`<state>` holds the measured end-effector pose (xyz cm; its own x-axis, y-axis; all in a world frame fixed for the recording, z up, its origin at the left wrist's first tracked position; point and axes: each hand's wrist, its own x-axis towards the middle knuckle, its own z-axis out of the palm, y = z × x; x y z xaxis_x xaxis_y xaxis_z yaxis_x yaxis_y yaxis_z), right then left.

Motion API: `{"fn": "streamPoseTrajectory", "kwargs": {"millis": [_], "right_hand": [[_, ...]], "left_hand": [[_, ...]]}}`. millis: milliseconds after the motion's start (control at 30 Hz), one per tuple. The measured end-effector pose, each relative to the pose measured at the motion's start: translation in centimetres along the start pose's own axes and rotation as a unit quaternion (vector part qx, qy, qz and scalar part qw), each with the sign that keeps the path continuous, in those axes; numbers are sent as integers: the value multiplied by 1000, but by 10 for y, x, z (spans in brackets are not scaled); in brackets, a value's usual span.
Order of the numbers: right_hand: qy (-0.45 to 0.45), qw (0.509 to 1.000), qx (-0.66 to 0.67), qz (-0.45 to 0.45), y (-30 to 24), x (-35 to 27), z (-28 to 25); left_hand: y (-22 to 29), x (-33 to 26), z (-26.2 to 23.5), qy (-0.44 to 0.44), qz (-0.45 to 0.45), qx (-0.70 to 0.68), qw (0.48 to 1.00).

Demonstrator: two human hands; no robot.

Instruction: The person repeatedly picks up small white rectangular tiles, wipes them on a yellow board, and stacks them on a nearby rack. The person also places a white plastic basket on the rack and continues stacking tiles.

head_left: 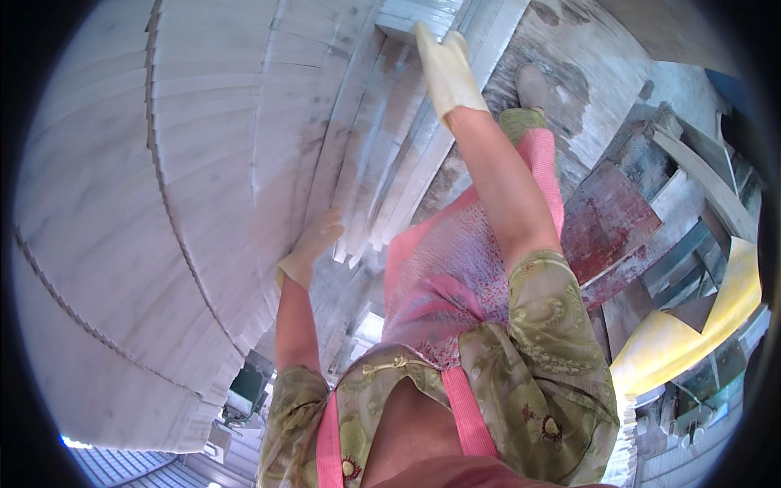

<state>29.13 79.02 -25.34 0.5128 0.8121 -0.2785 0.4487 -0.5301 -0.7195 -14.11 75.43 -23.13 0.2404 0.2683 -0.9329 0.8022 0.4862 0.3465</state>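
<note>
My right hand (450, 69), in a pale cream glove, reaches to the top of the view. Its thumb and fingers are bent round the edge of a stack of thin pale strips (415, 15). My left hand (311, 244), also gloved and blurred by motion, has its fingers stretched out beside the large pale stacked panels (211, 146); nothing shows in it. Between the hands lie long pale strips (382, 130), side by side, their ends close to my left hand. Whether the left fingers touch the panels, I cannot tell.
Tall stacks of grey-veined panels fill the left side. At right lie a worn reddish board (614, 215), a curved pale plank (708, 179) and a yellow sheet (691, 333) among scattered boards. A shoe (533, 85) stands on the stained floor (606, 65).
</note>
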Motion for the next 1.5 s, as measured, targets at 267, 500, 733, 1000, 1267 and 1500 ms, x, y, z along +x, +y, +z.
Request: {"fn": "streamPoseTrajectory", "kwargs": {"millis": [267, 500, 733, 1000, 1267, 1500], "right_hand": [[93, 984, 76, -128, 60, 8, 10], [110, 987, -8, -121, 56, 26, 40], [62, 990, -43, -118, 60, 27, 35], [219, 968, -49, -115, 31, 31, 13], [112, 931, -324, -130, -14, 59, 105], [-18, 961, -242, -132, -38, 60, 57]], "left_hand": [[52, -31, 53, 19, 132, -41, 990], [125, 43, 77, 136, 81, -409, 899], [145, 35, 71, 210, 90, -309, 923], [40, 61, 48, 295, 156, 65, 940], [-61, 49, 27, 243, 124, 60, 960], [-23, 25, 24, 195, 64, 18, 979]]}}
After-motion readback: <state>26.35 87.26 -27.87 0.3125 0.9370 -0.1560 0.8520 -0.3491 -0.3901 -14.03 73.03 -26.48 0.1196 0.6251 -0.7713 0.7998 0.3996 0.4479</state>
